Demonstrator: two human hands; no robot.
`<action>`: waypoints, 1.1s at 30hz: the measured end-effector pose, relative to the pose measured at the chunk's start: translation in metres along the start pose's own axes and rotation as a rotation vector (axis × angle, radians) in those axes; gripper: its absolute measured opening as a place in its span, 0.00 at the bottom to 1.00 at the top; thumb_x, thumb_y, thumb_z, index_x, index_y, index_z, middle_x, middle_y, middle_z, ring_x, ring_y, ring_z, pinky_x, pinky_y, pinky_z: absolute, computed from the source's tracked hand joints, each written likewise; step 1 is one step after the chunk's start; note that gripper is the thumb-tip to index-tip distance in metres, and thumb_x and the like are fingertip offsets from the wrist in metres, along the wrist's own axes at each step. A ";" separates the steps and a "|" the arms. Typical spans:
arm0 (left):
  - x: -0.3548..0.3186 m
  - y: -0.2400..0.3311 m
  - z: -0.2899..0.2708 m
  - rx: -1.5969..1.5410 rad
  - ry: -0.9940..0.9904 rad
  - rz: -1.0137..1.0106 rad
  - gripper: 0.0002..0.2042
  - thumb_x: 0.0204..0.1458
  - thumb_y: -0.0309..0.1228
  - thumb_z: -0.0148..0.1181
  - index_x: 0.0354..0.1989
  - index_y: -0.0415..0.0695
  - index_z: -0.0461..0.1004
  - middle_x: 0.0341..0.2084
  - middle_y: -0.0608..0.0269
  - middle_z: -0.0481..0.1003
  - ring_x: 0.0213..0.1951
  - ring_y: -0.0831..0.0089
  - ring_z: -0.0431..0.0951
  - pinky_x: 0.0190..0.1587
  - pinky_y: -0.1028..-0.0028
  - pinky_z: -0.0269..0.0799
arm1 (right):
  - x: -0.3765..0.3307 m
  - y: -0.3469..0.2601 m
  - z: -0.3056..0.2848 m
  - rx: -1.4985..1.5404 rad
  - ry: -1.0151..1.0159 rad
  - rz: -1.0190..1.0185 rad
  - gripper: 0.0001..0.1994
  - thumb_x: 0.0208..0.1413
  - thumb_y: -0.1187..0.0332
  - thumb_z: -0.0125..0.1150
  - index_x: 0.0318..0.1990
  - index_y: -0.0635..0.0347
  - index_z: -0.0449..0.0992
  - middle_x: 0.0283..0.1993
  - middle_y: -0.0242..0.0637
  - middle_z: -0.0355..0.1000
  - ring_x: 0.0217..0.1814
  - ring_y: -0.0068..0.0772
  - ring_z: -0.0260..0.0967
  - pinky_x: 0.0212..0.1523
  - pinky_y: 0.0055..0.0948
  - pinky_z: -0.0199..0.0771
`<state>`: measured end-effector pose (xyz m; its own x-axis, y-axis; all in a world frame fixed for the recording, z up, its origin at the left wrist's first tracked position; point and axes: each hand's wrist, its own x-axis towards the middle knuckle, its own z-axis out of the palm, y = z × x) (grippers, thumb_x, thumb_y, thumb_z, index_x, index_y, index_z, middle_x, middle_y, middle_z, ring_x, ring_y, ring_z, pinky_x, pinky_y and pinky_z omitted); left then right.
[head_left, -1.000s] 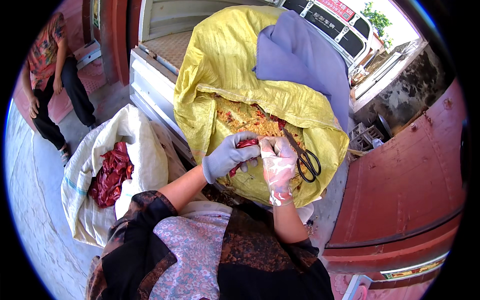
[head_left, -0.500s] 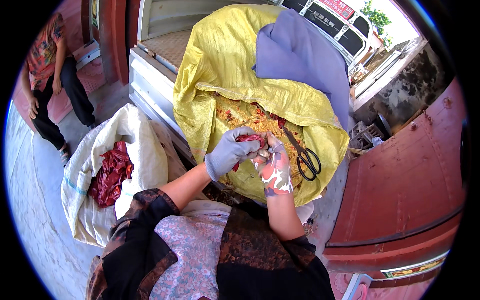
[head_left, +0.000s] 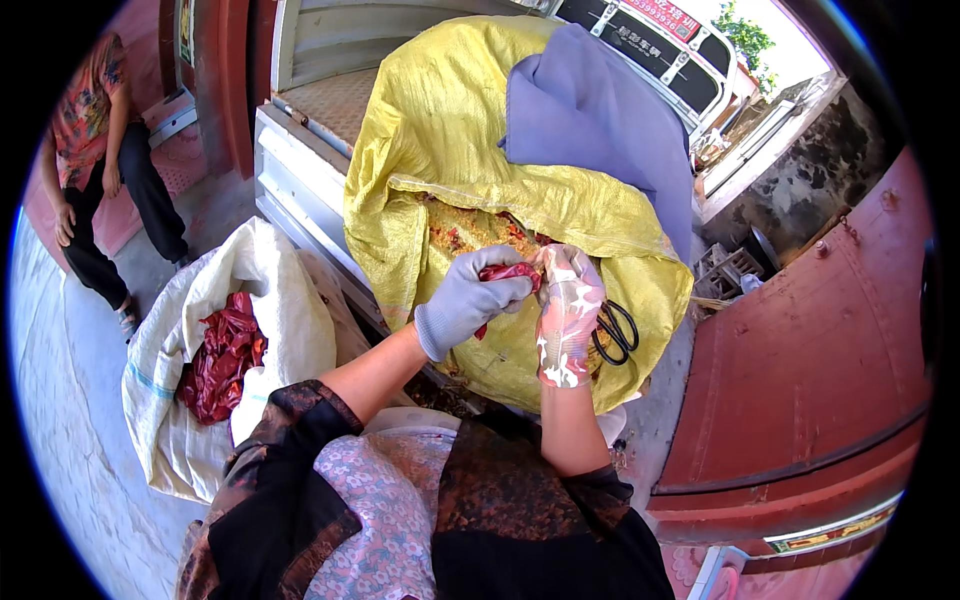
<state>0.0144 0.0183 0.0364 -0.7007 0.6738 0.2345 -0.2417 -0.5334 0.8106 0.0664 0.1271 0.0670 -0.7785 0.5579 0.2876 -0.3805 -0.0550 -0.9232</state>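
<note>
My left hand (head_left: 468,302), in a grey glove, is closed around a dried red pepper (head_left: 508,274), whose wrinkled dark skin shows between thumb and fingers. Part of it pokes out below the palm. In a thin camouflage-patterned glove, my right hand (head_left: 570,300) pinches at the pepper's right end; its fingertips are partly hidden. Both hands are over an open yellow woven sack (head_left: 440,110) holding yellow seeds and red scraps (head_left: 455,232). Scissors (head_left: 617,333) with black loop handles lie on it, their blades hidden behind my right hand.
A white woven sack (head_left: 160,395) of dried red peppers (head_left: 225,365) stands at my left. Blue-grey cloth (head_left: 590,100) drapes over the yellow sack, beside a truck's metal side (head_left: 290,180). Another person (head_left: 100,170) sits at the far left. A red metal door (head_left: 800,370) stands at right.
My right hand has turned and risen slightly, now showing its back and covering the scissors' blades. My left hand keeps its hold on the pepper, nearly in place. The view has shifted a little.
</note>
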 end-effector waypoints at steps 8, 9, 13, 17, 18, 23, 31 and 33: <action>-0.005 -0.022 -0.024 -0.579 -0.347 -0.202 0.09 0.54 0.35 0.53 0.29 0.43 0.65 0.13 0.72 0.59 0.15 0.84 0.55 0.17 0.83 0.50 | 0.001 0.027 -0.012 0.034 -0.206 -0.027 0.04 0.52 0.72 0.57 0.32 0.63 0.75 0.31 0.29 0.72 0.30 0.18 0.65 0.35 0.16 0.63; -0.009 -0.029 -0.026 -0.676 -0.377 -0.283 0.10 0.54 0.36 0.53 0.28 0.43 0.65 0.13 0.72 0.59 0.15 0.83 0.55 0.17 0.83 0.50 | -0.003 0.022 -0.016 -0.059 -0.223 -0.053 0.04 0.51 0.74 0.56 0.33 0.65 0.75 0.36 0.32 0.71 0.33 0.19 0.66 0.38 0.18 0.64; -0.006 -0.037 -0.026 -0.700 -0.511 -0.341 0.13 0.55 0.38 0.51 0.24 0.45 0.62 0.12 0.72 0.58 0.13 0.83 0.55 0.16 0.82 0.50 | -0.012 0.012 -0.026 -0.194 -0.340 -0.194 0.08 0.50 0.76 0.57 0.39 0.65 0.75 0.43 0.36 0.67 0.37 0.21 0.66 0.35 0.18 0.67; -0.007 -0.027 -0.022 -0.612 -0.516 -0.386 0.11 0.54 0.37 0.51 0.27 0.42 0.65 0.13 0.71 0.60 0.14 0.81 0.57 0.16 0.81 0.51 | 0.001 -0.008 -0.018 0.137 -0.378 -0.213 0.19 0.49 0.75 0.58 0.51 0.64 0.68 0.45 0.37 0.66 0.40 0.22 0.66 0.36 0.19 0.68; -0.008 -0.030 -0.022 -0.667 -0.512 -0.404 0.11 0.54 0.37 0.51 0.28 0.42 0.66 0.13 0.71 0.60 0.14 0.81 0.57 0.16 0.81 0.51 | 0.005 -0.010 -0.018 0.103 -0.360 -0.220 0.23 0.49 0.75 0.58 0.55 0.63 0.64 0.46 0.39 0.67 0.43 0.23 0.66 0.39 0.19 0.68; -0.014 -0.030 -0.025 -0.794 -0.506 -0.422 0.13 0.55 0.37 0.49 0.40 0.40 0.67 0.15 0.71 0.61 0.15 0.81 0.57 0.19 0.80 0.53 | -0.006 -0.004 -0.027 -0.248 -0.616 -0.224 0.21 0.49 0.76 0.57 0.53 0.64 0.69 0.51 0.43 0.69 0.45 0.25 0.67 0.40 0.19 0.67; -0.017 -0.038 -0.024 -0.730 -0.568 -0.417 0.14 0.54 0.39 0.50 0.39 0.40 0.67 0.16 0.71 0.61 0.16 0.79 0.58 0.20 0.79 0.54 | -0.009 0.001 -0.024 -0.127 -0.461 -0.113 0.06 0.54 0.75 0.53 0.34 0.69 0.74 0.35 0.40 0.73 0.32 0.25 0.72 0.27 0.19 0.68; -0.017 -0.036 -0.022 -0.722 -0.526 -0.425 0.13 0.54 0.39 0.50 0.39 0.40 0.66 0.15 0.71 0.61 0.16 0.80 0.58 0.19 0.80 0.53 | -0.009 0.002 -0.023 -0.097 -0.399 -0.012 0.06 0.55 0.73 0.53 0.34 0.68 0.74 0.34 0.39 0.73 0.32 0.24 0.72 0.25 0.17 0.67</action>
<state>0.0203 0.0146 -0.0089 -0.1154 0.9294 0.3505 -0.8776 -0.2607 0.4022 0.0846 0.1407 0.0570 -0.9142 0.1920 0.3569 -0.3565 0.0382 -0.9335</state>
